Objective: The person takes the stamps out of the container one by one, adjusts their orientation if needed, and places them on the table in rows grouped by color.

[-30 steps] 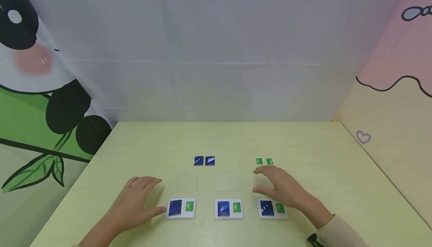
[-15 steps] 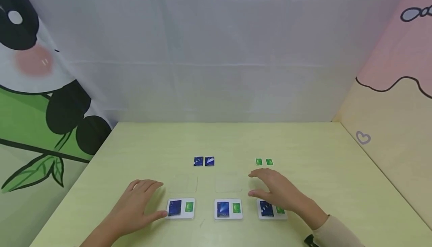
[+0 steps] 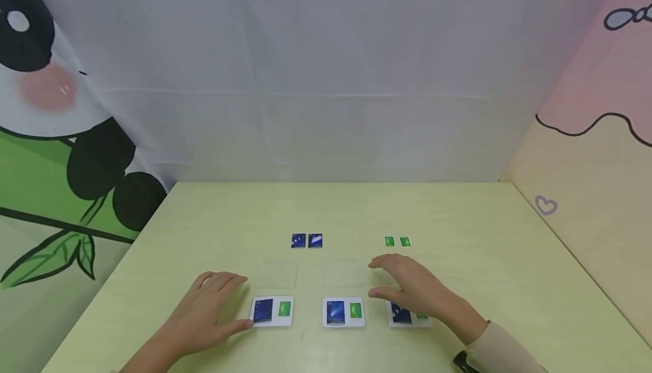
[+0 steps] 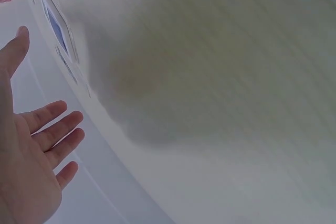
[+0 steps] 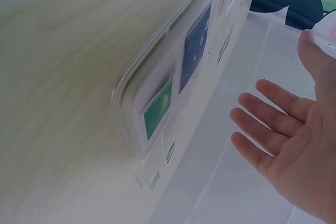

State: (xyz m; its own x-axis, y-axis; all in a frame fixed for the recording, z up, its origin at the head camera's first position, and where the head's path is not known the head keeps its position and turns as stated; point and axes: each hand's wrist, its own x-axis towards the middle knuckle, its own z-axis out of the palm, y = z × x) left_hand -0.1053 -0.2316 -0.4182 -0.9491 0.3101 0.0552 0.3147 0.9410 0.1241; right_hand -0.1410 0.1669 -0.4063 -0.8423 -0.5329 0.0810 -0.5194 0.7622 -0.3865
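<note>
My left hand (image 3: pixel 209 311) hovers with its fingers spread, its thumb tip right at the edge of the left white case (image 3: pixel 275 311). The right hand (image 3: pixel 415 285) hovers, fingers and thumb apart, over the right white case (image 3: pixel 407 324), partly hiding it; neither hand holds anything. Between them lies the middle white case (image 3: pixel 347 312). Each case carries a dark blue picture and a small green one; the right case's picture (image 5: pixel 195 48) shows pale moon shapes. Transparent rectangles, the left one (image 3: pixel 276 275) and middle one (image 3: pixel 344 274), lie behind the cases.
Farther back lie two blue picture squares (image 3: pixel 307 241) side by side and, to their right, two small green-and-white squares, a left one (image 3: pixel 389 241) and a right one (image 3: pixel 404 241). A white cloth (image 3: pixel 326 78) rises behind the pale table (image 3: pixel 214 214); printed panels flank it.
My right hand has drifted left and covers more of the right case. The left hand has barely moved, and the cases and squares lie as before.
</note>
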